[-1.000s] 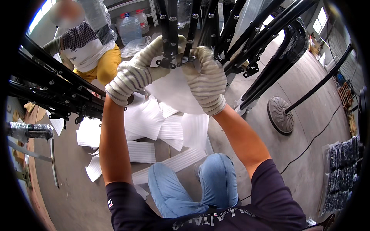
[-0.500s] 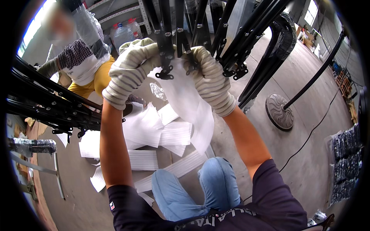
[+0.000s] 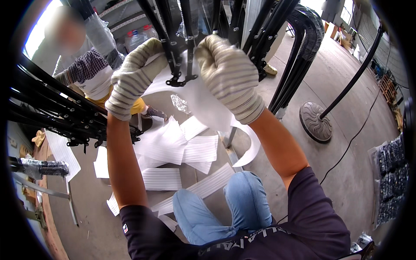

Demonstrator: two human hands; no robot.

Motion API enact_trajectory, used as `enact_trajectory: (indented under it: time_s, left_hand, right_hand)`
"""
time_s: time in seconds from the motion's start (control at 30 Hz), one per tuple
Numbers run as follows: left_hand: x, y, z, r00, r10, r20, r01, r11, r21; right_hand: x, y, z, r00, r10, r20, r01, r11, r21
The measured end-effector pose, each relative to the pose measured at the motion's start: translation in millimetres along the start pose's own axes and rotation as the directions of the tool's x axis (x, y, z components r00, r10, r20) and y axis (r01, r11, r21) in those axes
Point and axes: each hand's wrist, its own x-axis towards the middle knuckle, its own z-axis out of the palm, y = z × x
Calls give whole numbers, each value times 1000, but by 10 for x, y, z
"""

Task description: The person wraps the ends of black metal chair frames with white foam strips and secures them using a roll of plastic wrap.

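Both hands wear white knitted gloves with grey stripes. A thin white foam sheet (image 3: 203,104) is spread behind a pair of upright black metal tubes (image 3: 190,56) with riveted joints and small end brackets. At the left of these tubes, my left hand (image 3: 136,78) is closed at the sheet's edge, its fingertips by the tube and partly hidden. My right hand (image 3: 229,76) is closed on the sheet on the other side, knuckles up, close to the tubes. The sheet's lower end curls down by my right forearm.
More white foam sheets (image 3: 162,178) lie scattered on the floor. Bundled black tubes (image 3: 56,108) jut in from the left; wrapped ones (image 3: 299,56) stand right. A round ornate base (image 3: 315,121) holds a pole. A co-worker (image 3: 93,73) is at the far left. Plastic-wrapped packs (image 3: 390,182) lie right.
My hands have moved apart around the tubes, the left one leftward. The foam sheet has spread wider behind the tubes, and its hanging end has swung to the right.
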Motion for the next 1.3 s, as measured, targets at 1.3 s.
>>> enact_trajectory:
  time_s: [1.3]
  left_hand:
    - [428,-339,171,954,245,175,-301,813,499]
  right_hand:
    - [-683,-154,98,609,623,491,-721,176,670]
